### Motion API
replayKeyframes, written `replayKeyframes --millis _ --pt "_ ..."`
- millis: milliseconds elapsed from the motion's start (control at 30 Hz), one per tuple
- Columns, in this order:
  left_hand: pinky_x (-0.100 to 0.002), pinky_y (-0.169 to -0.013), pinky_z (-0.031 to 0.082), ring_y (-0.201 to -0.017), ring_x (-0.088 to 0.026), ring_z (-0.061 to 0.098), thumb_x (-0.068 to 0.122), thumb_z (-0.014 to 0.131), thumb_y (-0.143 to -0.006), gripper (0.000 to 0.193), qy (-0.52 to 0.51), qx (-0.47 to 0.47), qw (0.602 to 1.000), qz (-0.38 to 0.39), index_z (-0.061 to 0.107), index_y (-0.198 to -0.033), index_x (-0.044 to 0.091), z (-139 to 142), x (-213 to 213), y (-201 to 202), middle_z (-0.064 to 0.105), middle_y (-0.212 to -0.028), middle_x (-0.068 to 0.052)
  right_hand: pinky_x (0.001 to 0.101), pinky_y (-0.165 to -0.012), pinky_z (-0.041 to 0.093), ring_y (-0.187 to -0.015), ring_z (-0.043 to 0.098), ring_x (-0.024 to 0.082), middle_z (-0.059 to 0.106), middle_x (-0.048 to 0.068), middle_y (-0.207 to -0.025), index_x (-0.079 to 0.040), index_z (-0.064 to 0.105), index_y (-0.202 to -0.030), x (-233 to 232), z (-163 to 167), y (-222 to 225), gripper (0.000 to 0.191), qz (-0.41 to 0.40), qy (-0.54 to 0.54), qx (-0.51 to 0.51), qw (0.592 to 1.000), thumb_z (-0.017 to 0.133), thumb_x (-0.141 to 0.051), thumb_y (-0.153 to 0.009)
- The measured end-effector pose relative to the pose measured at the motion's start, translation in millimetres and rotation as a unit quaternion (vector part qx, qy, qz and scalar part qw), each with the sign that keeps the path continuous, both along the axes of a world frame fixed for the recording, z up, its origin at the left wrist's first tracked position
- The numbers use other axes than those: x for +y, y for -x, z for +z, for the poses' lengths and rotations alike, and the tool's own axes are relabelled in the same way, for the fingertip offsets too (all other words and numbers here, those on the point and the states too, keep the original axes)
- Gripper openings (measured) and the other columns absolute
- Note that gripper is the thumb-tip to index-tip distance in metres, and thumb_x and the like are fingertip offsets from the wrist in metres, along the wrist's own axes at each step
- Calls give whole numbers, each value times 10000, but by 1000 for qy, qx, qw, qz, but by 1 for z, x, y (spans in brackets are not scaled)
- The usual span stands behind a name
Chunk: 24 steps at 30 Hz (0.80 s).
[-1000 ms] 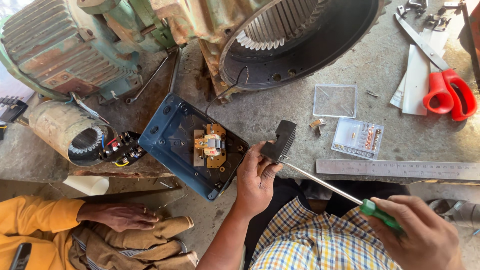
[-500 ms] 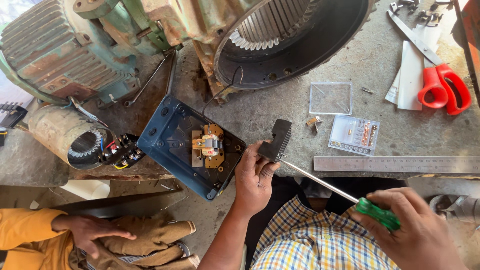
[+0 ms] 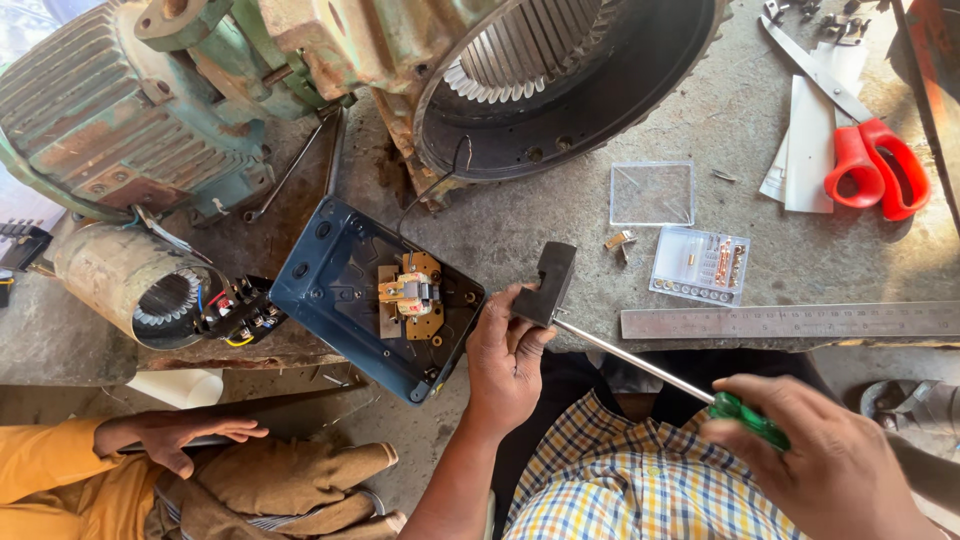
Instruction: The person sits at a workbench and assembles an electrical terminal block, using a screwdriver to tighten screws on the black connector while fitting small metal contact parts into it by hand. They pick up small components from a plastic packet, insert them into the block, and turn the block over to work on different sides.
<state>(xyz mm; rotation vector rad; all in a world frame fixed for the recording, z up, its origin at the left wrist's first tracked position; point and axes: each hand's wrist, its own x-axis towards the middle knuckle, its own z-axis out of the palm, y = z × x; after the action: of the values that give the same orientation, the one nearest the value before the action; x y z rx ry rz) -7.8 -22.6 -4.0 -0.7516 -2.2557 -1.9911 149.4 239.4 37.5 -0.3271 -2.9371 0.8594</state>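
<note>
Black block (image 3: 548, 284) sat at the workbench (image 3: 560, 220) edge, pinched in the left hand (image 3: 507, 352), just right of the blue housing (image 3: 340, 290). Right hand (image 3: 830, 465) was closed around the green-handled screwdriver (image 3: 745, 418), whose shaft tip met the block's underside.

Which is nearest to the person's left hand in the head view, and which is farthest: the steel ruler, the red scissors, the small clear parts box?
From the left hand:
1. Small clear parts box, on the bench to its right.
2. Steel ruler, further right along the bench edge.
3. Red scissors, at the far right top corner.
</note>
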Motion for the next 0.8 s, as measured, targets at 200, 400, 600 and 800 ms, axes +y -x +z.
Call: replayKeyframes --millis 200,400,600,800 --pt "-335 -999 605 -1242 -224 661 -8 650 -1032 458 18 13 1000 -6 453 -1441 50 10 5 -4 585 -1375 -150 324 -606 594 -758 759 167 743 -16 -937 -183 734 -1108 5 -4 -4 418 13 -53 -9 998 848 -389 -762" --pt "-420 -964 568 -1198 -337 660 65 728 -992 528 133 123 983 26 435 -1431 74 18 9 1 601 -1328 -156 307 -629 604 -789 750 178 723 40 -991 -128 742 -1133 15 -16 -5 502 39 -19 56 998 857 -337 -691" --pt "-418 -913 588 -1129 -333 715 77 733 -979 542 158 59 985 16 450 -1441 67 24 11 4 661 -1311 -157 292 -644 597 -760 730 151 732 47 -951 -109 761 -1149 12 -17 -8 421 69 -63 145 985 845 -231 -755" --pt "-415 -931 581 -1166 -341 704 76 727 -976 507 184 67 981 16 476 -1416 53 32 13 5 662 -1307 -162 314 -567 548 -685 717 203 743 -3 -857 -145 775 -1101 14 -8 3 376 62 -20 -13 998 858 -355 -801"
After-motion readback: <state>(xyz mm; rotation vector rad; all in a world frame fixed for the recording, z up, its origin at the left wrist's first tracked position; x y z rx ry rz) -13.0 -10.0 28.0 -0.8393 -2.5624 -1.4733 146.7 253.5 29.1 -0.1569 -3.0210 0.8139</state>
